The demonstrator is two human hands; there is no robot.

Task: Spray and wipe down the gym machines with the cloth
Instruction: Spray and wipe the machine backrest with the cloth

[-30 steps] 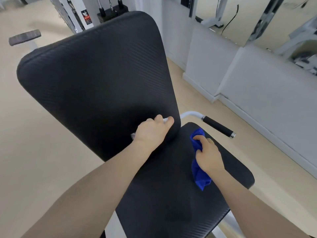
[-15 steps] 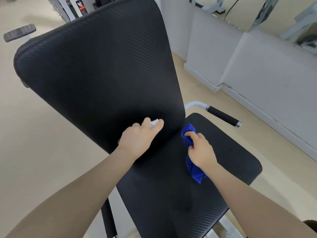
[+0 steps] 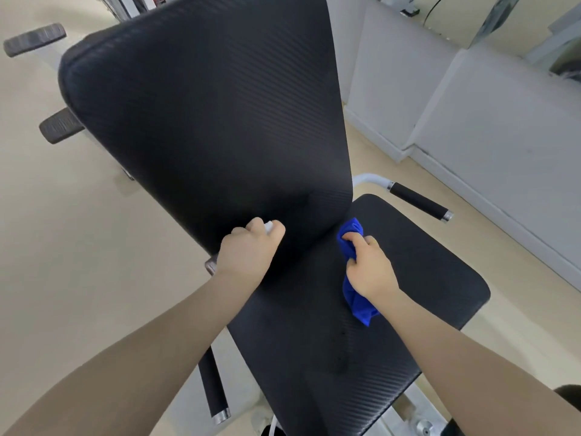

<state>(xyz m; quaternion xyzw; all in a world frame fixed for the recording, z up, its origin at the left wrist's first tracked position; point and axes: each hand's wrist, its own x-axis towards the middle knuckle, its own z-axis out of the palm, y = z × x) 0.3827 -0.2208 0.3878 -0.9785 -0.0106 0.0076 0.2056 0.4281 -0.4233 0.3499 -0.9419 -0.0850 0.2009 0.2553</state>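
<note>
At the left of the frame, two ribbed black footrests (image 3: 34, 39) project over the floor, and the black backrest pad (image 3: 204, 114) fills the upper centre. At centre frame, the left hand (image 3: 248, 253) is curled around a small white object (image 3: 269, 226), probably the spray bottle, of which only a sliver shows between the fingers; the nozzle direction cannot be determined. This hand sits against the lower edge of the backrest pad. Risk: if the nozzle faces the palm or the floor, the liquid misses the pad and may leave a slippery patch. Right of centre, the right hand (image 3: 369, 269) grips the bunched blue cloth (image 3: 353, 243) and presses it on the seat pad (image 3: 440, 269), just beside the crease where seat and backrest meet. Risk: a bunched cloth covers a narrow strip, so wiping may skip parts of the textured surface, and the crease may retain moisture. At the right of the frame, the foam-covered handle (image 3: 418, 201) appears untouched and could be overlooked. Dark specks at the lower centre of the seat pad could be droplets or dirt; which is unclear.
</note>
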